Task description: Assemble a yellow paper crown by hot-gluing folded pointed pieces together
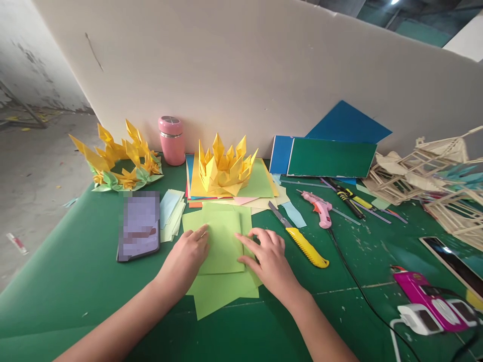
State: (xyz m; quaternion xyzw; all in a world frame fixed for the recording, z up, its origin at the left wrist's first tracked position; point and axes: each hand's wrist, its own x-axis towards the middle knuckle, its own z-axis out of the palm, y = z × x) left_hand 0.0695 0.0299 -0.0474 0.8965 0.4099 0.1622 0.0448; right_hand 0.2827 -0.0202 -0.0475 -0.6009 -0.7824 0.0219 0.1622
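A stack of light green paper sheets (222,241) lies on the green table (75,281) in front of me. My left hand (186,259) rests on the left edge of the top sheet, fingers curled with the index finger pressing the paper. My right hand (266,256) lies on the right edge, fingers spread and pressing down along a fold. Neither hand lifts anything.
A phone (139,226) lies left of the paper. A yellow utility knife (302,242), a pink glue gun (320,207) and its cord lie right. Behind stand yellow paper crowns (224,168) (121,161), a pink cup (171,140), coloured sheets (332,157), stick models (433,171) and chargers (430,306).
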